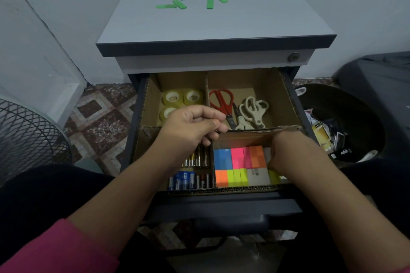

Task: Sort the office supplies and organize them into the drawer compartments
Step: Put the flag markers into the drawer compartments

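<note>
An open drawer (221, 197) holds a cardboard organiser with several compartments. Back left: three tape rolls (183, 97). Back right: red scissors (221, 99) and beige scissors (253, 109). Front left: several batteries (188, 180). Front right: coloured sticky-note blocks (238, 158). My left hand (190, 126) pinches the cardboard divider (255, 129) near its middle. My right hand (288, 153) reaches down into the sticky-note compartment at its right side, fingers hidden among the blocks. Several green strips (188, 2) lie on the cabinet top (213, 20).
A black bin (346, 122) with rubbish stands to the right of the cabinet. A wire-mesh fan guard (26, 135) is at the left. Patterned floor tiles (99, 117) show beside the drawer. White walls close in behind and at the left.
</note>
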Tool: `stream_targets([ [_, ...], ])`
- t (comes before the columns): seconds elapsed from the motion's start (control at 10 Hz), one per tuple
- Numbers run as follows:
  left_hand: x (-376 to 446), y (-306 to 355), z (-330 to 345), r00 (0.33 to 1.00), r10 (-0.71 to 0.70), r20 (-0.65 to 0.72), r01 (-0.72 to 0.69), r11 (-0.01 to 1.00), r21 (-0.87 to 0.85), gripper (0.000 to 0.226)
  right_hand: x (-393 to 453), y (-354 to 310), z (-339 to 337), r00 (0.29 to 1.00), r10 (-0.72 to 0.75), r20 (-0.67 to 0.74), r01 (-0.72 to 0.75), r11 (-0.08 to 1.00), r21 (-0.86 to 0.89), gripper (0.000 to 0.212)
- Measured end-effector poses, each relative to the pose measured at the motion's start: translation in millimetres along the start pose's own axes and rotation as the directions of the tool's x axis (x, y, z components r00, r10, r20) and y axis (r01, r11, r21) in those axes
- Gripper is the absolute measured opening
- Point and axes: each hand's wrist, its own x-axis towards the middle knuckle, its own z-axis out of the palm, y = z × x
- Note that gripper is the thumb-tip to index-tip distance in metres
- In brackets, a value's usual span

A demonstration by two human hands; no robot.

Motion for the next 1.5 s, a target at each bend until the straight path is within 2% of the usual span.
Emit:
stream_targets([
  [0.1,0,0,-1,1.000,0.000,0.000,0.000,1.000,0.004,0.016,1,-2,-2,1.000,0.010,0.013,-0.010,1.000,0.023,0.014],
  [0.5,-1,1,0,1.000,-0.015,-0.008,0.015,1.000,0.019,0.017,-10,-2,-10,1.000,-0.011,-0.027,0.013,0.998,0.054,0.019],
  [0.6,-1,1,0,1.000,-0.014,-0.009,0.015,1.000,0.016,0.016,-11,1,-19,0.999,-0.021,0.029,0.019,0.997,0.069,0.017],
  [0.7,-1,1,0,1.000,-0.012,-0.007,0.012,1.000,0.017,0.016,-15,6,-36,0.978,-0.024,0.207,-0.044,0.947,0.318,0.014],
  [0.8,-1,2,0,1.000,-0.012,-0.005,0.012,1.000,0.010,0.016,-18,8,-46,0.970,-0.086,0.225,-0.063,0.811,0.582,0.009],
  [0.9,0,2,1,1.000,-0.014,-0.006,0.014,1.000,0.004,0.016,-17,-3,-40,0.971,-0.134,0.200,-0.056,0.684,0.728,0.005],
  [1.1,0,1,2,1.000,-0.010,-0.011,0.010,1.000,0.013,0.016,-9,-29,-17,0.955,-0.243,0.170,0.093,0.791,0.605,0.021],
  [1.2,0,1,2,1.000,-0.012,-0.011,0.012,1.000,0.007,0.017,-6,-34,-14,0.955,-0.246,0.167,0.125,0.842,0.524,0.024],
  [1.5,1,1,2,1.000,-0.017,-0.015,0.017,1.000,0.007,0.018,-5,-43,-8,0.943,-0.291,0.160,0.218,0.905,0.365,0.015],
])
